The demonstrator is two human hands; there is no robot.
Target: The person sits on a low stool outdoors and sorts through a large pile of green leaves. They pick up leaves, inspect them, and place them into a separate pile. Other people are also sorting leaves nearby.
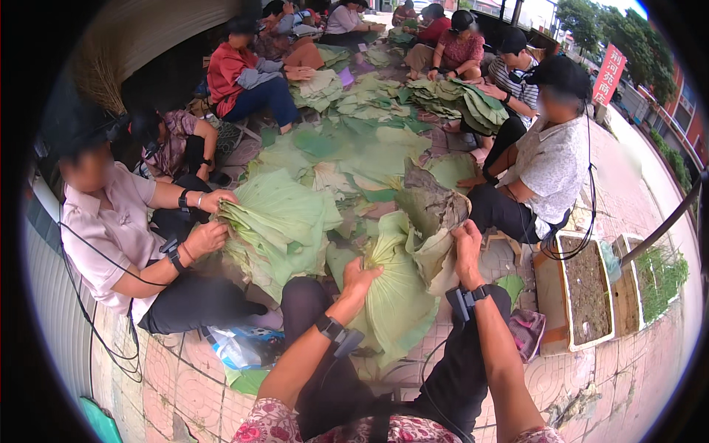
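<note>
Between my knees, my left hand (pixel 360 280) is closed on a large pale green lotus leaf (pixel 399 295), whose ribs fan out from the grip. My right hand (pixel 467 247) pinches the edge of a brownish, curled dried lotus leaf (pixel 436 214), which leans against the green one. Both wrists carry dark straps with small devices. To my left, a co-worker's hands (pixel 213 221) hold a folded bunch of green lotus leaves (pixel 284 214).
A heap of lotus leaves (pixel 369 155) covers the ground ahead, with several seated people around it. At right stand white planter boxes (pixel 583 295) of soil and seedlings. A plastic bag (pixel 240 347) lies by my left leg, a mauve cloth (pixel 526 332) by my right knee. Cables hang nearby.
</note>
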